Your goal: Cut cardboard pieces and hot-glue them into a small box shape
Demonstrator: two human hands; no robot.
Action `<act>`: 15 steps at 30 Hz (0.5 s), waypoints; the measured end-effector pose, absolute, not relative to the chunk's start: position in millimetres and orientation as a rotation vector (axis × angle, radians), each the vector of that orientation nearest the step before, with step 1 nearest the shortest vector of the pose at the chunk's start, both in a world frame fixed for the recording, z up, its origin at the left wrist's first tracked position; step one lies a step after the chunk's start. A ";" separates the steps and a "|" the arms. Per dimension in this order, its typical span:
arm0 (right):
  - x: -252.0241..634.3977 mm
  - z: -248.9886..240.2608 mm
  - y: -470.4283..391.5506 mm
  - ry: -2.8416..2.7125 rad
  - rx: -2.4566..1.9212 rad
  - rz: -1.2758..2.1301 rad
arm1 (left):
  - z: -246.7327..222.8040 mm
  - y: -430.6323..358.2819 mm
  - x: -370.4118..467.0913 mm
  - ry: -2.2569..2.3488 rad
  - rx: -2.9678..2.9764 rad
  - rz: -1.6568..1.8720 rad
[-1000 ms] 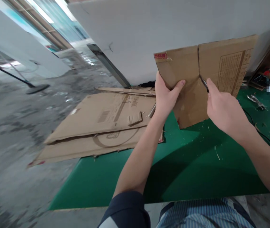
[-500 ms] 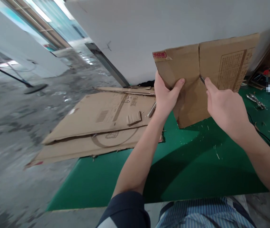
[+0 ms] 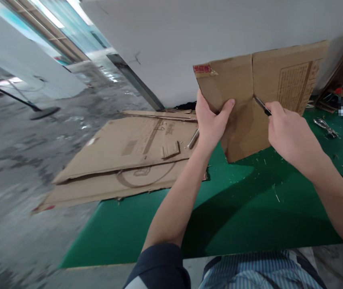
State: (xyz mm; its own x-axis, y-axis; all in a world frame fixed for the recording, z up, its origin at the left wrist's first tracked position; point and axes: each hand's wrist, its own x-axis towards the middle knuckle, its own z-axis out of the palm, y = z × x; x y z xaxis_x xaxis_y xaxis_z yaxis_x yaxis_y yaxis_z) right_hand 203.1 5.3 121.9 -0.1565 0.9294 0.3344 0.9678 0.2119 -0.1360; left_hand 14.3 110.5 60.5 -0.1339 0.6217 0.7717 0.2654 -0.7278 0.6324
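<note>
A piece of brown cardboard (image 3: 240,132) stands tilted upright above the green table, printed on its right half and marked with red tape at the upper left corner. My left hand (image 3: 212,118) grips its left edge, thumb on the near face and fingers hidden behind. A slit runs from the top edge down to about the middle. At the slit's lower end rests the tip of a slim knife (image 3: 262,105) with a dark handle. My right hand (image 3: 292,138) is closed around that handle, at the right of the slit.
Flattened cardboard boxes (image 3: 123,148) lie on the table's left, overhanging its edge. On them are a small cardboard scrap (image 3: 170,150) and a metal tube-like piece (image 3: 193,139). Pliers-like metal tool (image 3: 325,127) lies at right. A white wall (image 3: 219,28) rises behind the green table (image 3: 123,233).
My right hand has drawn back a little to the right and down, so more of the knife shows. The left hand and the cardboard have hardly moved.
</note>
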 end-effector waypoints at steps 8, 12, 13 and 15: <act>195.2 126.6 2.7 -2.118 -1.948 -0.315 | 60.9 109.3 17.0 1.014 1.859 1.964; 191.0 121.5 4.8 -2.074 -2.030 -0.321 | 61.1 110.3 17.1 1.007 1.860 1.958; 190.8 119.6 6.3 -2.061 -2.045 -0.319 | 61.5 110.0 17.0 1.005 1.862 1.954; 191.9 116.4 9.9 -2.057 -2.052 -0.291 | 62.5 109.0 16.5 1.007 1.867 1.950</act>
